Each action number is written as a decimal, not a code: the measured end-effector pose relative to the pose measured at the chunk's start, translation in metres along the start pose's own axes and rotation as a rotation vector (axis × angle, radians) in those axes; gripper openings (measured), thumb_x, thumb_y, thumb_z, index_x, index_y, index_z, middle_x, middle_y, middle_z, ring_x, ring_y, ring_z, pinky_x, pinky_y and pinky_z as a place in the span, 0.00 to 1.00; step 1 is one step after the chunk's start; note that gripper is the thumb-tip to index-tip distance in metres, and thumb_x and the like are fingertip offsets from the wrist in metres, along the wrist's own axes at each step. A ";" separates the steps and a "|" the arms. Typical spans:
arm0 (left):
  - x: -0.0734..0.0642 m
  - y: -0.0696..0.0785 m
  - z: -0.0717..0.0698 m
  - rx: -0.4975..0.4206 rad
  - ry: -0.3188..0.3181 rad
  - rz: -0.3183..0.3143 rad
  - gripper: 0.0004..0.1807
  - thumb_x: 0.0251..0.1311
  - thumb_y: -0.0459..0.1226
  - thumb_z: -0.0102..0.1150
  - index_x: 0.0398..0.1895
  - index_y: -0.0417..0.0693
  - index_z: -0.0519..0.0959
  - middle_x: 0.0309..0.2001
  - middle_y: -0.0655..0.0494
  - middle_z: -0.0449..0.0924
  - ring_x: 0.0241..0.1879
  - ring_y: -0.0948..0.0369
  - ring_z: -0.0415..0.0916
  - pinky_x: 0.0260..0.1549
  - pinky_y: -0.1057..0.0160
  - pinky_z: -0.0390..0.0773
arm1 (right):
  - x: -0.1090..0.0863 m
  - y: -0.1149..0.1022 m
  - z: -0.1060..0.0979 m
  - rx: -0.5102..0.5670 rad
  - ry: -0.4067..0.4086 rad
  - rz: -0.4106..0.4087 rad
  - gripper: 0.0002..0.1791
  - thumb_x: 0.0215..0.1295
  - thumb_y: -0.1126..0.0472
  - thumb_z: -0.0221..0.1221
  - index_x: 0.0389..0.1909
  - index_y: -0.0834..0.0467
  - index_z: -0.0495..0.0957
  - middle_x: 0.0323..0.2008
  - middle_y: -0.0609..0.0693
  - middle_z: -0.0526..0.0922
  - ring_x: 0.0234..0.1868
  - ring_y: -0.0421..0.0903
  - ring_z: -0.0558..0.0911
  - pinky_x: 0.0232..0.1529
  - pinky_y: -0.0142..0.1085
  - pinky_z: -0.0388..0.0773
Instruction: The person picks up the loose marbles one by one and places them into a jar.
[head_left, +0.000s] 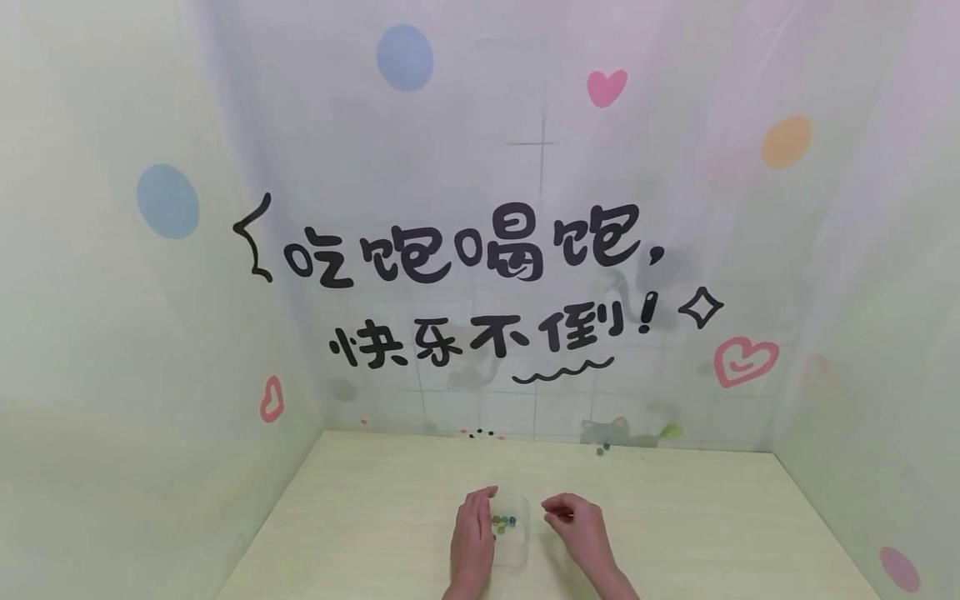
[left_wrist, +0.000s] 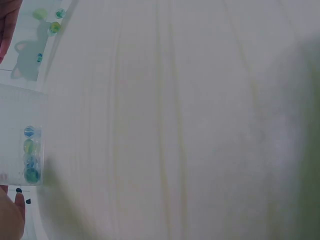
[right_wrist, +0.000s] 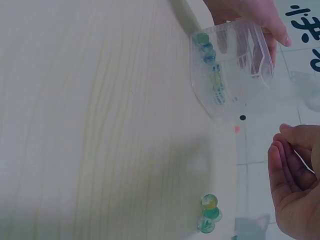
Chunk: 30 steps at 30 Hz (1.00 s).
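A clear plastic box stands on the table with several glass marbles in it. My left hand lies along the box's left side, its fairly straight fingers against the wall; in the right wrist view those fingers show through the plastic. To the right of the box is my right hand, apart from it. Its thumb meets the bent fingertips, and nothing shows between them. More marbles sit close together on the table toward the back, to the right of the box.
Around the light wood-grain table hang pale printed sheets, with the back sheet carrying large black lettering. The loose marbles lie close to the table's back edge.
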<state>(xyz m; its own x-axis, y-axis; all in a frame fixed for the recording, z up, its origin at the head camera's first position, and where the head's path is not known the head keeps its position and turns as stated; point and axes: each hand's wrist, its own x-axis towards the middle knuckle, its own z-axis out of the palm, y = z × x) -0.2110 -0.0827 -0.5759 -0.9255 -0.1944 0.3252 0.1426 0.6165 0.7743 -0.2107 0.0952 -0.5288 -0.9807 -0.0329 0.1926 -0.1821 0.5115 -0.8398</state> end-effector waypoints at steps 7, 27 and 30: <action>0.000 0.001 0.000 0.010 0.004 0.001 0.21 0.80 0.46 0.32 0.56 0.55 0.78 0.52 0.60 0.80 0.51 0.59 0.76 0.51 0.56 0.79 | -0.001 0.004 -0.006 -0.015 0.018 0.041 0.08 0.57 0.72 0.66 0.37 0.61 0.85 0.34 0.51 0.88 0.35 0.40 0.82 0.35 0.28 0.82; 0.000 0.001 -0.001 0.008 -0.020 -0.017 0.22 0.81 0.48 0.31 0.57 0.55 0.77 0.53 0.60 0.80 0.53 0.58 0.76 0.53 0.55 0.78 | -0.007 0.023 -0.022 0.009 0.097 0.022 0.13 0.55 0.74 0.67 0.42 0.66 0.83 0.39 0.60 0.87 0.36 0.42 0.84 0.36 0.27 0.83; 0.000 0.001 -0.001 0.007 -0.015 -0.010 0.22 0.81 0.48 0.31 0.57 0.55 0.77 0.53 0.61 0.80 0.52 0.59 0.76 0.52 0.55 0.79 | -0.007 0.025 -0.025 0.003 0.104 0.052 0.13 0.55 0.74 0.67 0.42 0.66 0.83 0.40 0.59 0.87 0.37 0.44 0.84 0.37 0.27 0.83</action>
<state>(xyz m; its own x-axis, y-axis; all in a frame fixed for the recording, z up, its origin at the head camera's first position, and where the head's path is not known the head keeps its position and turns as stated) -0.2107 -0.0830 -0.5750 -0.9318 -0.1891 0.3098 0.1312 0.6204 0.7732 -0.2063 0.1293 -0.5386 -0.9762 0.0827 0.2004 -0.1318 0.5074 -0.8516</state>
